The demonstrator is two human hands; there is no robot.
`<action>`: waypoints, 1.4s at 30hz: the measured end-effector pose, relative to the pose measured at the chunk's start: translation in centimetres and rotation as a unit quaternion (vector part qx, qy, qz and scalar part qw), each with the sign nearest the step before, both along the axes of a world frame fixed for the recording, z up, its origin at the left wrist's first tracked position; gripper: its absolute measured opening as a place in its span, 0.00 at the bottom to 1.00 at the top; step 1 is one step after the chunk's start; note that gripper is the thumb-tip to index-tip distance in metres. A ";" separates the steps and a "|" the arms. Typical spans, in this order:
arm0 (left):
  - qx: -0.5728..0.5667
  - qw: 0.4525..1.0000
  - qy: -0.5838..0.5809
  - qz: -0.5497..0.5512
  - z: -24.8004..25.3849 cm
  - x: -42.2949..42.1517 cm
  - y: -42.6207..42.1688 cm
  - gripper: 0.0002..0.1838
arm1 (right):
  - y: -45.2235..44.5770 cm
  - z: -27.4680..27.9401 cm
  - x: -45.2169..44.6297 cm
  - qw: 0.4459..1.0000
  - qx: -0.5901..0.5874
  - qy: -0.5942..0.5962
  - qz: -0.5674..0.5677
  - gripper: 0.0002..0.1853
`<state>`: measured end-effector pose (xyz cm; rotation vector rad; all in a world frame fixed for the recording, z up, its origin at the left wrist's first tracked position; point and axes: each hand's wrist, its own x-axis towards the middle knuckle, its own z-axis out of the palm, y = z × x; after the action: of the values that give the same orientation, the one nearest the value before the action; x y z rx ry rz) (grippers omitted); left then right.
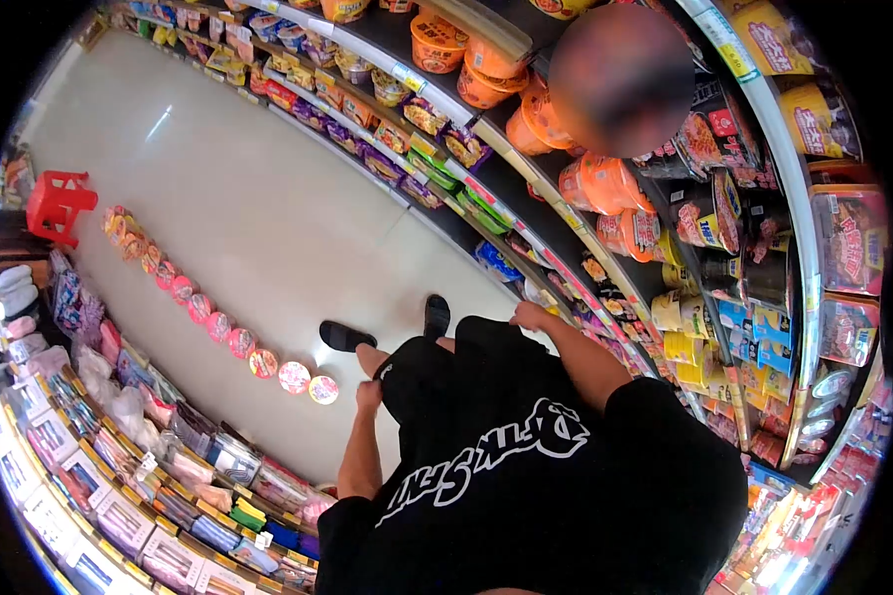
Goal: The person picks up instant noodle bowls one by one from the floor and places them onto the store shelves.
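My left hand (368, 394) is low at the left side of my black shorts (417, 382), its curled fingers closed on the cloth by the thigh. On the other side, my right hand (531, 315) pinches the shorts' edge and holds the fabric outward. The fingertips of both hands are partly hidden. Ahead of my feet, a curved row of round-lidded instant noodle cups (240, 343) stands on the floor. The nearest cup (323, 390) has a pale lid and is close to my left hand, not touching it.
Shelves of noodle tubs (610, 183) rise close on my right. Packaged goods fill the low shelves (169, 496) on the left. A red plastic stool (60, 206) stands at the row's far end. My black slippers (347, 335) are on the pale floor (238, 198).
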<state>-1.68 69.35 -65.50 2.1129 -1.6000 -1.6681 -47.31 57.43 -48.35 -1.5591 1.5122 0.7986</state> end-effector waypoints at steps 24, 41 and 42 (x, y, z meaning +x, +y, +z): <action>0.142 0.819 -0.012 0.556 3.7 -0.3 14.9 0.17 | -6.9 -10.0 18.2 0.987 0.019 -0.093 0.129 0.19; 0.148 0.889 -0.060 0.428 -27.5 22.1 13.5 0.28 | 2.9 -45.1 54.6 0.981 0.072 -0.172 0.047 0.18; 0.138 0.889 -0.082 0.429 -29.8 23.3 13.3 0.31 | 3.5 -47.0 55.9 0.981 0.073 -0.177 0.033 0.19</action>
<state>21.64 82.64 -95.34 2.5545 -0.2706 -1.4388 8.55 60.89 -95.31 -1.5516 1.1258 0.6133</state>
